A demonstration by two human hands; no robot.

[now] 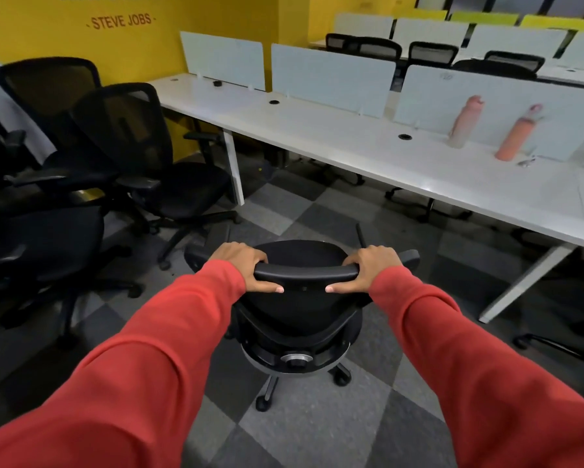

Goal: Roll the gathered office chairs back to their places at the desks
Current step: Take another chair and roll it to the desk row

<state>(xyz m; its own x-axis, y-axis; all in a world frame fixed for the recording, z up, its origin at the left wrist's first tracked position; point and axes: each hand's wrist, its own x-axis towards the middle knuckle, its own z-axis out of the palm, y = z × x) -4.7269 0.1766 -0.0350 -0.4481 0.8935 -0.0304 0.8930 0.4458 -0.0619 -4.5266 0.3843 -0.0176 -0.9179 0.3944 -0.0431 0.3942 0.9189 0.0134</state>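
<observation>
While both hands sit on the top rail of the black office chair (304, 319) in front of me, I see the left hand (241, 268) curled over the rail's left end, fingers wrapped over the far side and thumb lying along the near side; the right hand (373, 270) grips the right end the same way. The chair stands on the grey checkered carpet (317, 427), near the long white desk (351, 146) but apart from it. Other black chairs (125, 136) cluster at left by the yellow wall (132, 52). An orange bottle (516, 136) stands upright on the desk.
</observation>
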